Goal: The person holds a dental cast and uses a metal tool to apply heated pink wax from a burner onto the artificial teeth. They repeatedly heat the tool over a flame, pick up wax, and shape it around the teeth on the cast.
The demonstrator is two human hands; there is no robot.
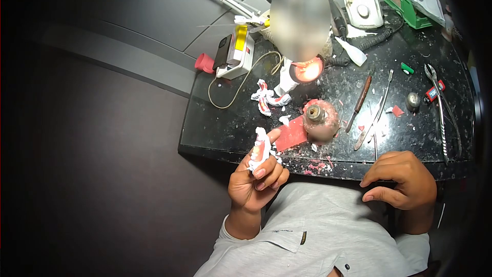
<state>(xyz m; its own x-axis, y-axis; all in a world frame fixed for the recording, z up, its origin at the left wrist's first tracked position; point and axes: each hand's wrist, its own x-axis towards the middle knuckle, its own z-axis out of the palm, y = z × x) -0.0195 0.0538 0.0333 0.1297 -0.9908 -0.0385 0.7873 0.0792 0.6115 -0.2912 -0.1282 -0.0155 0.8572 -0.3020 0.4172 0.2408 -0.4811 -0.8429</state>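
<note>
My left hand [256, 182] holds a white plaster dental cast [260, 149] with pinkish parts between thumb and fingers, above the bench's front edge. At the front edge, on the right, my right hand [402, 182] rests with its fingers curved and the thumb apart, nothing in it. Between the hands stands a round burner [322, 123] with a metal neck, partly over a pink wax sheet [292, 133]. Behind the held cast lie more white and red cast pieces [269, 97].
Carving tools [363, 97], pliers [438, 105], a small metal dome [413, 101] and a red box [435, 91] lie to the right. Behind are a lit lamp [309, 70], a white device [363, 7], a green bin [402, 2], a white box [237, 61] and a pink cup [204, 63].
</note>
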